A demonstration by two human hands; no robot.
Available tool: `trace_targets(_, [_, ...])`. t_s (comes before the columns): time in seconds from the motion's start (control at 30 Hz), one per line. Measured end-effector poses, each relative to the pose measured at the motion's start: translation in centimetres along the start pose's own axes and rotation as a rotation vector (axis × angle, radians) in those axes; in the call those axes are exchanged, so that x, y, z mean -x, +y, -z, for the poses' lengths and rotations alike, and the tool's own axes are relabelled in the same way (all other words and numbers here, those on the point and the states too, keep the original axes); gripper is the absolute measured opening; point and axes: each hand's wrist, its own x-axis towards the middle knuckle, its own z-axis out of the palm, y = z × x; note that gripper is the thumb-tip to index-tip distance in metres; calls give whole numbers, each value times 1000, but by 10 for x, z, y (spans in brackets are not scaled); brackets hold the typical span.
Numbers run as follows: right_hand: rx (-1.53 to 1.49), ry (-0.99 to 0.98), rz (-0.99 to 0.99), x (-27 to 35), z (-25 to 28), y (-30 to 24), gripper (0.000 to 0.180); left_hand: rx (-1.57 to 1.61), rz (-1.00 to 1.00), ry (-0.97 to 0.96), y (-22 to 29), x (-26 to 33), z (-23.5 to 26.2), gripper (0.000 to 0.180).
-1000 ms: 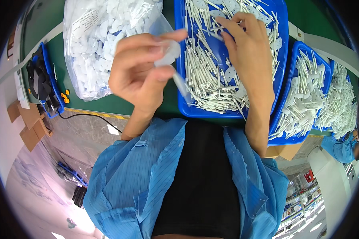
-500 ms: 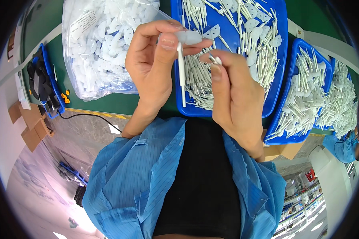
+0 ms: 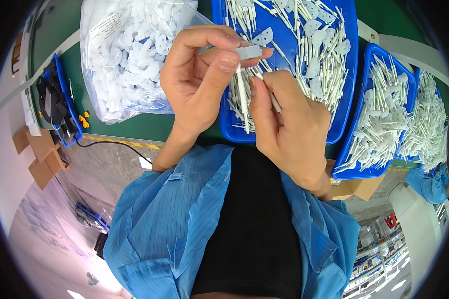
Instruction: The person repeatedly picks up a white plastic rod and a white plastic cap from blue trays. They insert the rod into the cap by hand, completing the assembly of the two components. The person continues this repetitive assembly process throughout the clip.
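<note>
My left hand (image 3: pixel 197 82) pinches a small flat white plastic piece (image 3: pixel 249 51) between thumb and forefinger, with a thin white stick (image 3: pixel 243 97) hanging down from it. My right hand (image 3: pixel 289 127) is just to its right, fingers closed on another white stick (image 3: pixel 270 97) whose tip meets the plastic piece. Both hands hover over the near edge of a blue tray (image 3: pixel 348 74) full of white sticks and flat plastic pieces.
A clear bag of white plastic pieces (image 3: pixel 127 60) lies on the green table at left. Two more blue trays (image 3: pixel 384 114) of assembled sticks stand at right. A small blue bin with black parts (image 3: pixel 57 107) sits far left. Cardboard boxes (image 3: pixel 37 152) lie below the table's edge.
My right hand came back from the tray with a stick and met the left hand. The left hand turned and now holds the plastic piece with a stick hanging from it.
</note>
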Motion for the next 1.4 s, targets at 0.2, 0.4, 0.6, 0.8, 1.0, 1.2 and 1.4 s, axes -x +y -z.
trace_targets(0.2, [-118,-63,-93,-4,11,-3,5,-196,-103,-84,1,-4,3,21])
trace_targets(0.4, [16,-50,-124,-4,17,-12,9,-141,-138,-101,-1,-4,7,21])
trace_targets(0.6, [-77,-66,-99,-5,15,-6,10,-184,-161,-90,-3,-3,13,24])
trace_targets(0.8, [-90,-31,-76,-6,13,-2,5,-291,-194,-130,6,-6,6,26])
trace_targets(1.0, [-496,-150,-151,-9,9,16,6,-60,1,-127,15,-7,10,29])
trace_targets(1.2, [-384,42,-3,-3,-4,15,13,-208,-141,-139,19,-9,7,24])
trace_targets(1.4, [34,185,307,-1,-9,14,19,-281,-158,-174,25,-8,6,24])
